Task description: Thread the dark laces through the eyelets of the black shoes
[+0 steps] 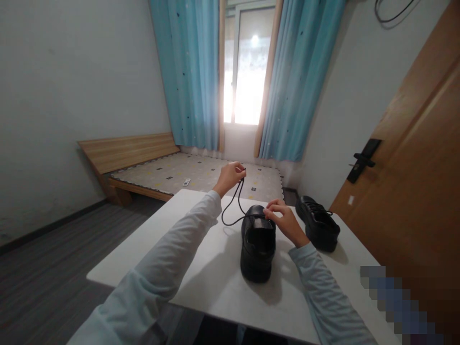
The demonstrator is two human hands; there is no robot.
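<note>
A black shoe point(257, 249) stands on the white table point(161, 249) with its heel toward me. My left hand point(230, 176) is raised beyond it and pinches the end of a black shoelace point(233, 206), which loops down to the shoe's front. My right hand point(285, 221) rests on the shoe's tongue area with fingers bent, touching the laces there. A second black shoe point(318, 223) sits to the right, apart from both hands. Both arms wear pale long sleeves.
A low wooden bed point(143, 167) with a patterned mattress lies beyond the table, a small remote on it. Blue curtains point(190, 72) frame a bright window. A wooden door point(413, 167) with a black handle stands at the right.
</note>
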